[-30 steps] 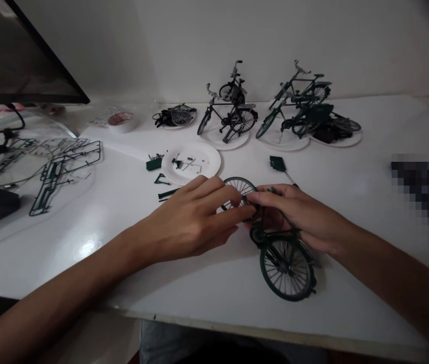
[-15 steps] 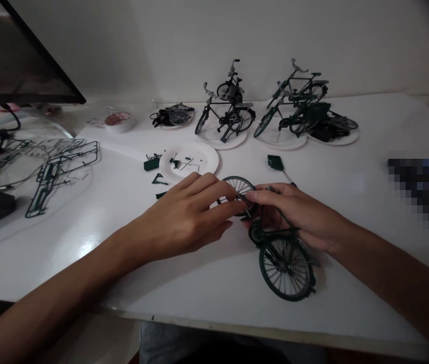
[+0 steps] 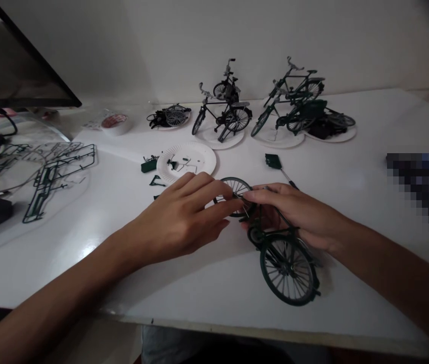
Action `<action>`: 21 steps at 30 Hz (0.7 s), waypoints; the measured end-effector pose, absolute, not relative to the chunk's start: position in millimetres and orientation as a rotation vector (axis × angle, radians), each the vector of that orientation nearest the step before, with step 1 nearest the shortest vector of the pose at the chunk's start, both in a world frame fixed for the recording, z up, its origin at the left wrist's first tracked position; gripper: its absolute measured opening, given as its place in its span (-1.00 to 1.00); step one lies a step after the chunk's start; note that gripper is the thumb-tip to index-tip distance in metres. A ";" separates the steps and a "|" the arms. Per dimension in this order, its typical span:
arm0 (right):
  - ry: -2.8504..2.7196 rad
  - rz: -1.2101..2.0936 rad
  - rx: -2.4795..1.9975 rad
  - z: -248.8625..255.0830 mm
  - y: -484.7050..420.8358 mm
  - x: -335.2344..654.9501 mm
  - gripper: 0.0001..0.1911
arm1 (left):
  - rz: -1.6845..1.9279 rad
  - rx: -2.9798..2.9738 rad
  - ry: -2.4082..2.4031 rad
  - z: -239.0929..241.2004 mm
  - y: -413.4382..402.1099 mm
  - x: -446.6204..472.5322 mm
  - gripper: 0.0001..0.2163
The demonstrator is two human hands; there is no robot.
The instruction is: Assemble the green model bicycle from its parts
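Note:
A dark green model bicycle [image 3: 282,258] lies on its side on the white table [image 3: 123,283], its rear wheel nearest me and its front wheel [image 3: 236,188] farther off. My left hand [image 3: 184,220] is closed, its fingertips pinched at the front wheel and fork. My right hand [image 3: 297,215] is closed over the bicycle's frame and holds it down. The two sets of fingertips meet at the fork, where a thin metal pin or rod shows; which hand holds it I cannot tell.
A paper plate [image 3: 199,151] with small parts and loose green pieces lies behind my hands. A small screwdriver [image 3: 279,167] lies to the right. Several finished model bicycles [image 3: 225,114] stand on plates at the back. Plastic sprues [image 3: 53,172], cables and a monitor [image 3: 5,65] fill the left.
Both hands stay at the front wheel and fork with only small finger shifts. The view has drifted slightly, so the bicycle sits a little lower and to the right.

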State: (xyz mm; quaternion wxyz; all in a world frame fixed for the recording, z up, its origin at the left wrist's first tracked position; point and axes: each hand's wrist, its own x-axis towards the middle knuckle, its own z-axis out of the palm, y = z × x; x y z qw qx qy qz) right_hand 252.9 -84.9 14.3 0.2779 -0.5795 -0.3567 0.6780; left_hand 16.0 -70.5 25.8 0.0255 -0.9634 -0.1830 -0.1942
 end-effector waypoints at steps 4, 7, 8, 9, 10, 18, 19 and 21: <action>-0.928 1.837 -1.533 13.0 -86.6 253.9 -0.49 | -0.644 -2.954 -0.573 31.4 -69.3 12.5 -0.69; -0.879 1.838 -1.551 14.0 -88.0 253.4 -0.45 | -0.729 -2.878 -0.640 38.0 -60.4 1.4 -0.73; -0.868 1.839 -1.556 14.8 -88.3 253.0 -0.45 | -0.760 -2.840 -0.689 40.0 -55.7 -4.1 -0.75; -0.867 1.838 -1.553 15.7 -88.4 252.5 -0.46 | -0.784 -2.798 -0.758 41.6 -50.3 -10.1 -0.77; -0.876 1.838 -1.543 16.9 -88.4 251.8 -0.51 | -0.808 -2.759 -0.822 42.8 -44.5 -16.3 -0.80; -0.926 1.793 -1.538 22.8 -88.8 247.1 -0.80 | -0.612 -2.698 -1.190 30.2 -10.7 -41.5 -0.83; -0.928 1.782 -1.550 23.0 -89.0 246.8 -0.79 | -0.555 -2.713 -1.197 27.2 -9.4 -40.7 -0.82; -0.931 1.777 -1.556 23.4 -89.5 246.3 -0.80 | -0.461 -2.738 -1.203 22.0 -7.5 -38.5 -0.80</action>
